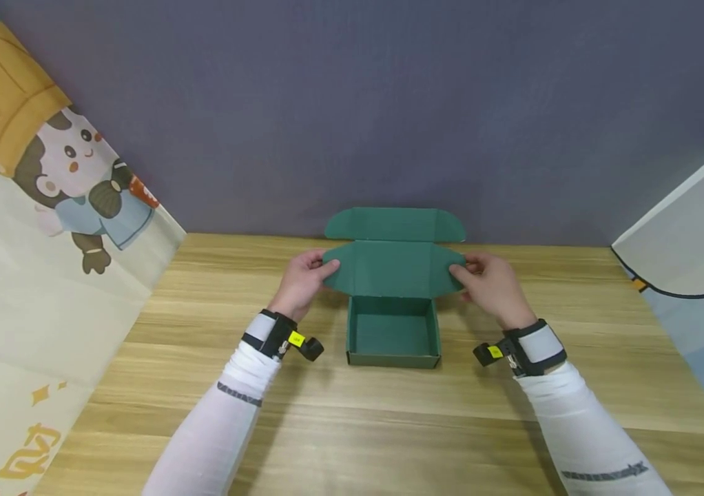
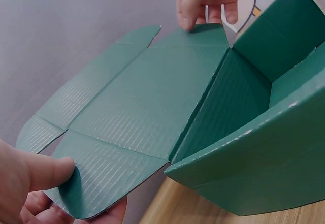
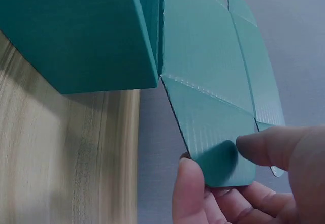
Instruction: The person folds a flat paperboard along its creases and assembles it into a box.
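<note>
A green cardboard box [image 1: 392,359] stands on the table with its lid [image 1: 392,269] raised at the back and its inside bare. My left hand [image 1: 302,279] pinches the lid's left side flap [image 2: 109,170] between thumb and fingers. On the other side, my right hand [image 1: 493,286] pinches the right side flap [image 3: 208,127] the same way, thumb on the inner face. Beyond the lid panel, the front tuck flap [image 1: 395,224] with rounded ends stretches up toward the dark backdrop.
The wood-grain table [image 1: 352,427] reaches to a dark backdrop [image 1: 352,103] just behind the lid. A cartoon-printed cloth [image 1: 29,310] hangs at the left, and another printed cloth [image 1: 687,248] at the right. Each wrist wears a strapped camera.
</note>
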The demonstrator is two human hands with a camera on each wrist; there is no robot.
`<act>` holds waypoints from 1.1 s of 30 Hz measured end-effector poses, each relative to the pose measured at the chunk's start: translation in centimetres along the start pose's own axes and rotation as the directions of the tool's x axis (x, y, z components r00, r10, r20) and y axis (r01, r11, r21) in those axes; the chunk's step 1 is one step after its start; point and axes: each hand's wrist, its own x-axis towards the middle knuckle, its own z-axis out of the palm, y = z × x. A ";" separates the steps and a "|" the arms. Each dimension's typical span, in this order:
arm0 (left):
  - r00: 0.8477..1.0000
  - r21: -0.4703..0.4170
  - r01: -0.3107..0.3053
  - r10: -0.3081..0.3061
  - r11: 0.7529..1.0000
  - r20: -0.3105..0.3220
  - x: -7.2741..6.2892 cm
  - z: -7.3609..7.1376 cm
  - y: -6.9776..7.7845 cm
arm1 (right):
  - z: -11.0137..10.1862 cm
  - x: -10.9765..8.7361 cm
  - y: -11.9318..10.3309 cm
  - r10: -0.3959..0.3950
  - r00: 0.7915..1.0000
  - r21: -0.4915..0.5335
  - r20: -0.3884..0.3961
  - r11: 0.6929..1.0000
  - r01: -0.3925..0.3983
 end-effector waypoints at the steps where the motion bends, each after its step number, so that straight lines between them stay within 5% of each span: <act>1: 1.000 0.000 -0.003 0.003 1.000 0.000 0.0 0.0 0.0 | 0.1 0.0 0.0 -0.006 1.000 -0.002 -0.006 1.000 0.006; 15: 0.997 0.147 -0.036 0.046 0.989 -0.065 -0.4 0.2 0.6 | 0.2 -0.3 -0.3 -0.034 0.999 0.008 -0.040 0.999 0.035; 21: 0.996 0.149 -0.041 0.051 0.988 -0.067 -0.7 0.3 0.9 | 0.2 -0.5 -0.4 -0.067 0.993 -0.068 -0.100 0.996 0.060; 33: 0.995 0.167 -0.079 0.088 0.983 -0.052 -1.2 0.4 1.2 | 0.3 -0.7 -0.4 -0.125 0.985 -0.063 -0.118 0.991 0.118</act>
